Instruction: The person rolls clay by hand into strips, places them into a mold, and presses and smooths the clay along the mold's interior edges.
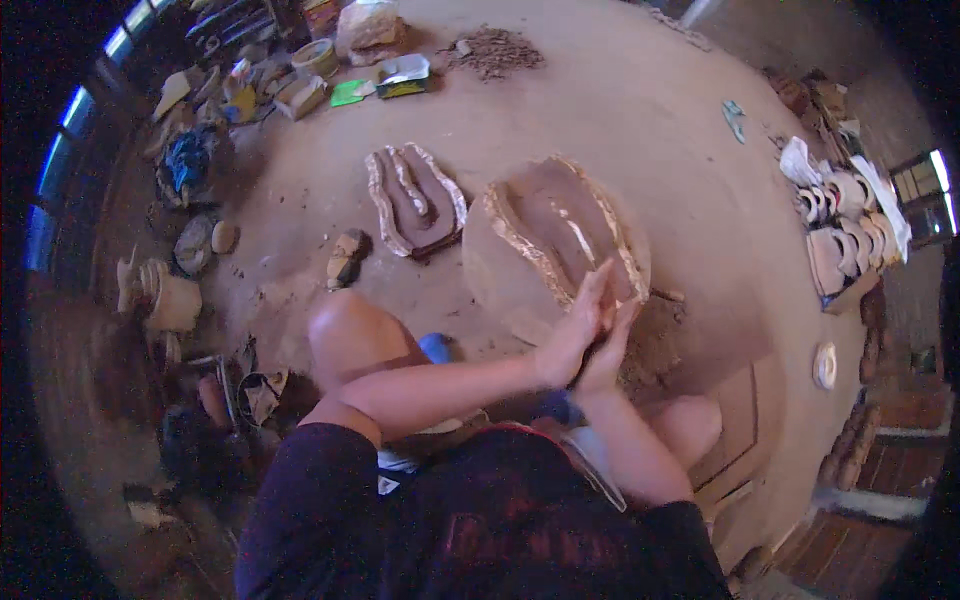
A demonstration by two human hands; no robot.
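Observation:
My left hand [575, 335] and my right hand [608, 345] are pressed palm to palm, fingers straight and pointing away from me. A dark sliver shows between the heels of the hands; whether it is material or shadow I cannot tell. Beneath the fingertips lies a brown clay-like form [545, 225] with pale, ragged raised edges and a short pale ridge inside. It rests on a round, dusty board [485, 275]. A similar, smaller form [432, 225], with a ridge down its middle, lies on the floor to the left.
A brown-and-dark lump [346, 258] lies left of the forms. Crumbled brown pieces [495, 52] are heaped at the far side, near a bright green packet [350, 93] and a box [403, 75]. Curved pale pieces [850, 250] are stacked at the right. Buckets and clutter line the left.

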